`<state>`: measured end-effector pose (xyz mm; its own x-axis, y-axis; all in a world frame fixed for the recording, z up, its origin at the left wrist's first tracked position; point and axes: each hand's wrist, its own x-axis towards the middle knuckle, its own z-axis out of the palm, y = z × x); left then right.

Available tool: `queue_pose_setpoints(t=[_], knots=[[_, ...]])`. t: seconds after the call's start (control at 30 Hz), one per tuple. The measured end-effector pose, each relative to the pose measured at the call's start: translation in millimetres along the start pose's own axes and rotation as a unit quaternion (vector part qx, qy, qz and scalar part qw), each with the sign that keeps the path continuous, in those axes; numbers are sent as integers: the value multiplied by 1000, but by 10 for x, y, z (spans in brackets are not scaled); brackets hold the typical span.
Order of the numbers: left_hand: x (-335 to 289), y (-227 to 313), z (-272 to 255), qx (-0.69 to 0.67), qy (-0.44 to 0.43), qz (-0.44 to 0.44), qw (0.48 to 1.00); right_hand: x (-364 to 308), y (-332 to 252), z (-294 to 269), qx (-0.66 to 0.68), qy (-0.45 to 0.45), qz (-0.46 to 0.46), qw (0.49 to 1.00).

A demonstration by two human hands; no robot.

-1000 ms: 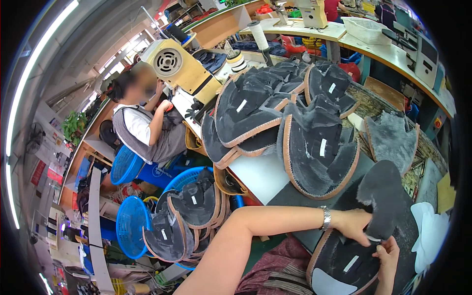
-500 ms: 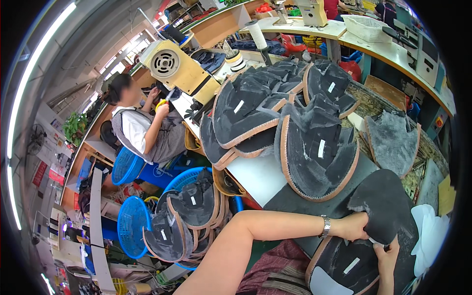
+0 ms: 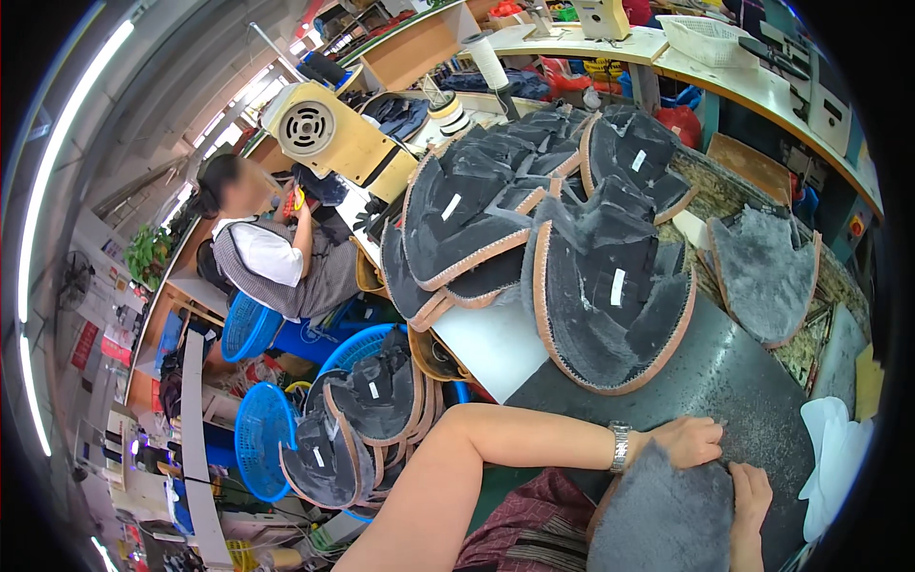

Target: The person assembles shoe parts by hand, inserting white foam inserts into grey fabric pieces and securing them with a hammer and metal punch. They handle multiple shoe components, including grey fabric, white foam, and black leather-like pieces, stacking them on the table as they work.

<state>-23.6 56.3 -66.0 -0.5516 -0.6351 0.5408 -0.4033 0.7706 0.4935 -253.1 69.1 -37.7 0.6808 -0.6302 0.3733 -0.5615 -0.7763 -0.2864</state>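
Observation:
A fuzzy grey plush piece (image 3: 667,515) with a curved tan edge lies fuzzy side up at the near edge of the dark table. My left hand (image 3: 688,442), with a metal-band watch at the wrist, is closed on its far edge, fingers curled. My right hand (image 3: 750,494) grips its right edge, the fingers bent and partly hidden. Beyond my hands, a dark piece with a tan stitched rim and a white label (image 3: 615,305) lies in front of a heap of similar pieces (image 3: 467,205). White flat cut-outs (image 3: 831,467) rest right of my right hand.
Another grey plush piece (image 3: 765,272) lies at the far right. Blue baskets (image 3: 265,440) and a stack of label-bearing pieces (image 3: 324,458) stand to the left of my left arm. A co-worker (image 3: 267,248) sits at far left, by a cream machine (image 3: 329,133) and a thread cone (image 3: 488,62).
The dark rounded sheet between my hands no longer shows; the piece there now has its grey plush side up. Both hands have shifted slightly. The co-worker's hands have moved.

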Motion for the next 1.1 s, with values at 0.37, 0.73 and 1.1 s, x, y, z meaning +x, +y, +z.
queue_pose_setpoints(t=[0.37, 0.73, 1.1], knots=[[172, 22, -366, 171, -73, 213, 959, 252, -48, -171, -158, 15, -172, 972], [177, 19, -407, 223, -187, 315, 903, 167, -29, -21, -185, 17, -186, 965], [415, -194, -812, -133, -357, 78, 921, 207, -33, -68, -222, -14, -214, 951]])
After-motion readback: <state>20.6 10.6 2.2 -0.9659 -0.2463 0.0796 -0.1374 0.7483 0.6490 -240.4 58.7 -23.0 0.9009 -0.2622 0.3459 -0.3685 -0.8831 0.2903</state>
